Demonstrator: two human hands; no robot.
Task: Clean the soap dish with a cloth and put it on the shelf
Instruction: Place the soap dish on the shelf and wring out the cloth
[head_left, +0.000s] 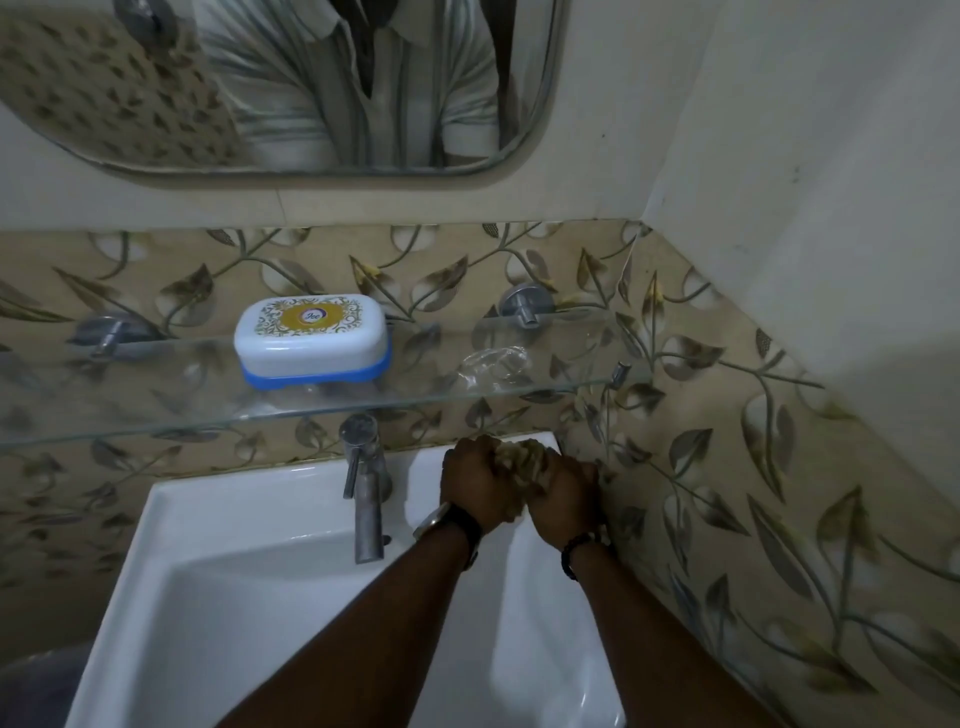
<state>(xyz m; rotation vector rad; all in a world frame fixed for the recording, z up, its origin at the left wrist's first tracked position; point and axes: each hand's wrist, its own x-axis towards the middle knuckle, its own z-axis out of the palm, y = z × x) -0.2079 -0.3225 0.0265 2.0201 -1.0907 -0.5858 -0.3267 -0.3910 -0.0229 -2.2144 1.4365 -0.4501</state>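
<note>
The soap dish (310, 338), white with a yellow patterned lid and a blue base, stands closed on the glass shelf (182, 418) above the sink. Both my hands are together at the sink's far right corner, under the shelf's right end. My left hand (475, 491) and my right hand (563, 501) are clenched on a bunched beige cloth (522, 462), which shows between and above the fingers. The hands are well to the right of and below the soap dish.
A white sink (249, 582) fills the lower middle, with a steel tap (366, 488) at its back. A crumpled clear plastic wrapper (491, 366) lies on the shelf to the right of the dish. A mirror (311, 83) hangs above; a tiled wall closes the right side.
</note>
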